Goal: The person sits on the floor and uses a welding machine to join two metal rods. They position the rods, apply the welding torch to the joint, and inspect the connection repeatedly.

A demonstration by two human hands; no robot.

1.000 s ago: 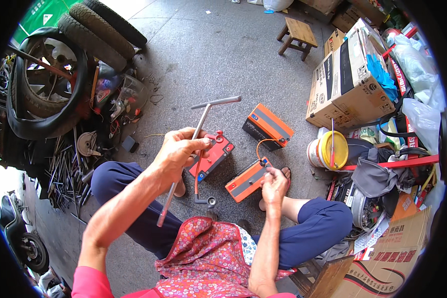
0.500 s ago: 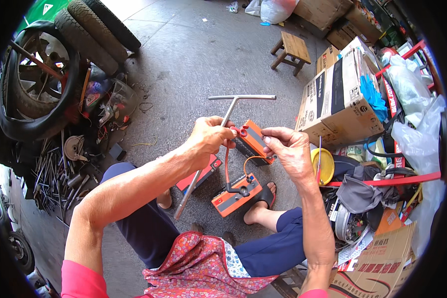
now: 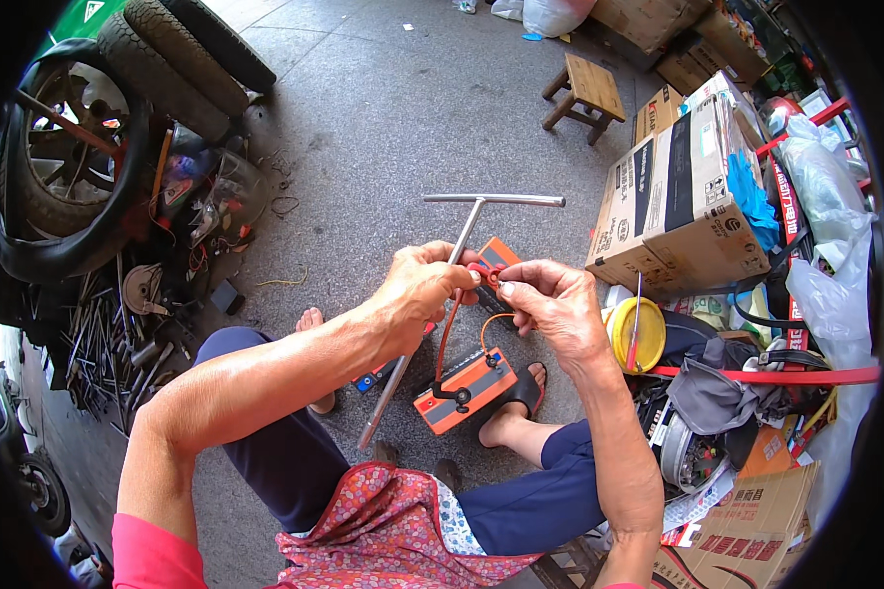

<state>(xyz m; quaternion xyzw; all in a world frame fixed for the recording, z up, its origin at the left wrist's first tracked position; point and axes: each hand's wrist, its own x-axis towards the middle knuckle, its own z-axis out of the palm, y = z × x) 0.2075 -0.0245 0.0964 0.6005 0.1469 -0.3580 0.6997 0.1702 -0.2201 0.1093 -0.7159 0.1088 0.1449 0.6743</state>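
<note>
My left hand point(image 3: 424, 285) is closed around the shaft of a metal T-handle wrench point(image 3: 494, 200), its crossbar up and its lower end slanting toward my knees. At its fingertips is a small red connector point(image 3: 483, 275), whose far side my right hand point(image 3: 560, 306) pinches between thumb and fingers. A dark red cable point(image 3: 449, 339) runs from there down to an orange and grey battery point(image 3: 467, 391) on the ground by my foot. An orange wire rises from that battery toward my right hand. Behind my hands stands a second orange battery point(image 3: 501, 253); a third is mostly hidden under my left arm.
Tyres point(image 3: 172, 74) and scattered metal tools point(image 3: 118, 329) lie at left. A low wooden stool point(image 3: 589, 93) stands far right, with a large cardboard box point(image 3: 668, 201) nearer. Beside my right arm are a yellow container point(image 3: 635, 336) with a screwdriver and a red bar point(image 3: 766, 376).
My right hand has moved left to meet the red connector at my left fingertips. The wrench has shifted slightly right and down.
</note>
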